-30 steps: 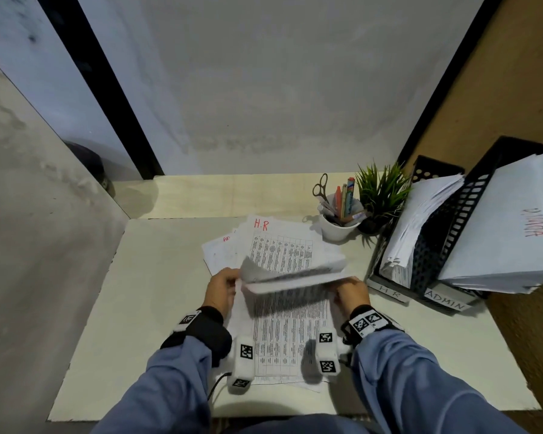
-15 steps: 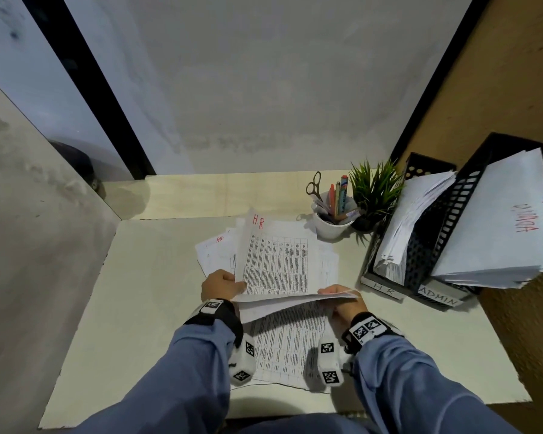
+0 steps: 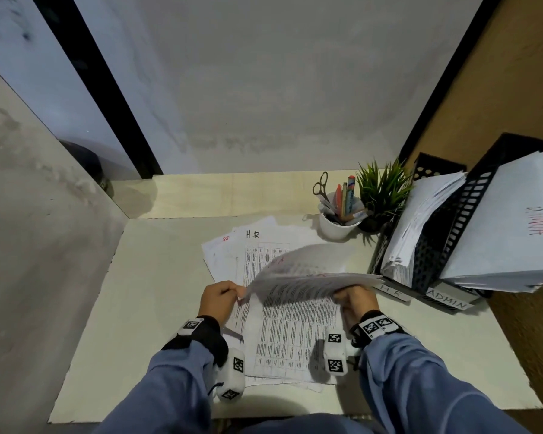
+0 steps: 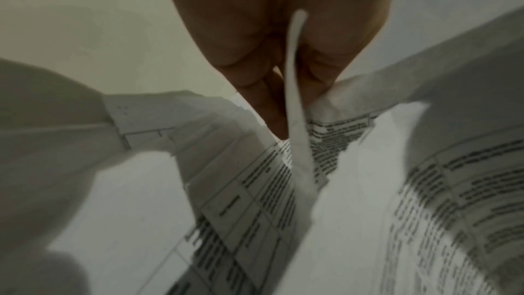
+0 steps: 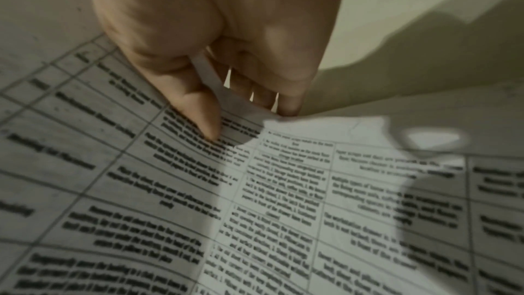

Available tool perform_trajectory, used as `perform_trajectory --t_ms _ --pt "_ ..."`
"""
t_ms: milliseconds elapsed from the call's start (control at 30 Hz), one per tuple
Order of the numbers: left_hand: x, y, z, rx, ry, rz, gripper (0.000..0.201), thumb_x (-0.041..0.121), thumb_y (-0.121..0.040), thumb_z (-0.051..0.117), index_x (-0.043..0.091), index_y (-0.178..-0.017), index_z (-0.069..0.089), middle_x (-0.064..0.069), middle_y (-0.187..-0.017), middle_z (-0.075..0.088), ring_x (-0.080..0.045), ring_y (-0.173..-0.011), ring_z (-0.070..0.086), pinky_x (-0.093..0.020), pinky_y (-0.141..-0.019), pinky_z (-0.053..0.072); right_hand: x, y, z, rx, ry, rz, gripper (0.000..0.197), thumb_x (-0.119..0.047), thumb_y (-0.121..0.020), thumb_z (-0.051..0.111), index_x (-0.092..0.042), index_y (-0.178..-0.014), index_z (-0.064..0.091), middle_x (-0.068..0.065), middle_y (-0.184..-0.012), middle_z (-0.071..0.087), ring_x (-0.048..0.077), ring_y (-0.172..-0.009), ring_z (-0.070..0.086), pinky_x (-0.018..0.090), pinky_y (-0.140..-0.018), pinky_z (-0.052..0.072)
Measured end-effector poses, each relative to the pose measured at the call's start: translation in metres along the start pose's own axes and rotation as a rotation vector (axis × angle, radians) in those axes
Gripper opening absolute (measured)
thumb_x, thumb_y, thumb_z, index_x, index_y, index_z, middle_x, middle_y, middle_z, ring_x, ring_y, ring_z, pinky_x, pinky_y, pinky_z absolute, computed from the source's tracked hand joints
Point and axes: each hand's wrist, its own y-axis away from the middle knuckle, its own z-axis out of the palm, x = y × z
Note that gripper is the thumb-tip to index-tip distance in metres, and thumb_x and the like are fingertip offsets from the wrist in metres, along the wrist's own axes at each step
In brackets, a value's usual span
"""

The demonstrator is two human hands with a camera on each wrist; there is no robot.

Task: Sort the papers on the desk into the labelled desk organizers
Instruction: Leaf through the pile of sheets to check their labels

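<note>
Lifted sheaf of sheets (image 3: 308,277) held above the desk (image 3: 145,296) at both near corners, blurred, its far edge curling up and over toward 12 o'clock. Left hand (image 3: 218,297) at 9 o'clock of the sheaf, fingers curled, pinching the paper's edge between thumb and fingers (image 4: 255,89), as the left wrist view shows with the sheet's thin edge running between them. Right hand (image 3: 355,297) at 3 o'clock of the sheaf, likewise curled, thumb (image 5: 198,109) on top of a printed page and fingers beneath, clamping it. Underneath, flat on the desk, a pile of printed sheets (image 3: 289,339) with tables of text, reaching toward 6 o'clock between the two wrists. Beyond it, toward 12 o'clock, a sheet marked "H.R" (image 3: 253,236) lying on others, one with red lettering at 9 o'clock of it, only partly legible. At 3 o'clock of the desk, two black mesh organizers: the one labelled "H R" (image 3: 420,245) nearer the middle, stuffed with papers, and the one labelled "ADMIN" (image 3: 470,214) just beside it, also full, its top sheet bearing red writing. At 1 o'clock, a white cup (image 3: 337,225) with scissors and pens, a small green plant (image 3: 381,189) just beside it.
</note>
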Motion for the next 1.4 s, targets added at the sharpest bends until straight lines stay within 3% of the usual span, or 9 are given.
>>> perform_trajectory --t_ms 233,467,600,667,767,900,1033,1200,1400 --pt "0.004 0.002 0.012 -0.095 0.109 -0.209 0.003 0.010 -0.047 0.059 0.012 -0.045 0.059 -0.003 -0.052 0.053 -0.017 -0.050 0.042 -0.021 -0.047 0.032 -0.004 -0.007 0.001 0.013 -0.077 -0.018 0.024 0.028 -0.061 0.044 0.005 -0.061 0.048 0.003 -0.036 0.052 0.018 -0.037 0.048 0.021 -0.039 0.039" --pt "0.003 -0.021 0.013 0.284 -0.036 -0.217 0.020 0.006 -0.088 0.045 0.010 -0.069 0.044 -0.009 -0.074 0.045 -0.022 -0.073 0.038 -0.027 -0.068 0.031 -0.004 -0.001 -0.001 0.031 0.097 0.023 0.024 0.029 -0.066 0.042 0.010 -0.059 0.055 0.007 -0.030 0.049 0.017 -0.024 0.044 0.012 -0.029 0.031" --pt "0.005 -0.028 0.018 0.148 -0.124 -0.276 0.030 0.021 -0.082 0.054 0.015 -0.057 0.037 -0.014 -0.060 0.032 -0.025 -0.057 0.030 -0.028 -0.061 0.031 0.001 -0.003 -0.003 0.068 0.080 0.054 0.018 0.025 -0.063 0.044 0.012 -0.063 0.056 0.015 -0.044 0.051 0.022 -0.028 0.039 0.014 -0.033 0.031" --pt "0.002 -0.028 0.019 0.093 -0.151 -0.304 0.028 0.026 -0.080 0.060 0.000 -0.088 0.062 -0.031 -0.085 0.055 -0.041 -0.079 0.056 -0.033 -0.075 0.044 -0.001 -0.001 -0.002 0.061 0.091 0.059 0.021 0.026 -0.064 0.043 0.011 -0.068 0.058 0.016 -0.045 0.052 0.022 -0.027 0.041 0.014 -0.032 0.032" --pt "0.000 -0.025 0.020 0.061 -0.158 -0.259 0.038 0.010 -0.082 0.064 0.000 -0.118 0.056 -0.016 -0.116 0.059 -0.033 -0.111 0.056 -0.033 -0.093 0.043 -0.003 0.004 -0.003 0.025 0.111 0.039 0.028 0.030 -0.068 0.041 0.007 -0.063 0.057 0.006 -0.030 0.050 0.018 -0.030 0.050 0.013 -0.029 0.034" --pt "-0.003 -0.017 0.019 0.129 -0.024 -0.096 0.018 0.001 -0.077 0.065 0.008 -0.092 0.074 -0.014 -0.101 0.069 -0.032 -0.098 0.062 -0.037 -0.093 0.048 -0.002 0.006 -0.008 0.024 0.112 0.059 0.029 0.032 -0.071 0.044 0.006 -0.061 0.055 0.001 -0.031 0.052 0.022 -0.052 0.047 0.012 -0.030 0.037" --pt "-0.013 -0.015 0.012 0.085 0.101 -0.061 0.035 -0.007 -0.073 0.054 0.018 -0.053 0.067 -0.014 -0.079 0.068 -0.033 -0.082 0.062 -0.045 -0.083 0.050 -0.002 0.003 -0.015 0.049 0.085 0.111 0.029 0.030 -0.072 0.041 0.006 -0.061 0.053 0.004 -0.031 0.051 0.022 -0.051 0.043 0.011 -0.032 0.036" --pt "0.010 0.004 0.012 0.018 0.278 -0.173 0.040 -0.023 -0.074 0.038 0.005 -0.048 0.050 0.000 -0.043 0.055 -0.011 -0.046 0.052 -0.021 -0.053 0.037 -0.009 0.012 -0.017 0.072 0.209 0.081 0.023 0.021 -0.071 0.047 0.003 -0.059 0.053 0.002 -0.024 0.037 0.018 -0.025 0.035 0.008 -0.027 0.021" --pt "0.030 0.013 0.017 -0.035 0.230 -0.216 0.012 0.010 -0.055 0.043 0.019 -0.048 0.039 -0.003 -0.061 0.034 -0.021 -0.061 0.028 -0.031 -0.055 0.020 -0.006 0.015 -0.001 -0.001 -0.031 0.049 0.028 0.020 -0.066 0.044 -0.001 -0.050 0.054 0.007 -0.050 0.051 0.019 -0.048 0.049 0.027 -0.057 0.039"
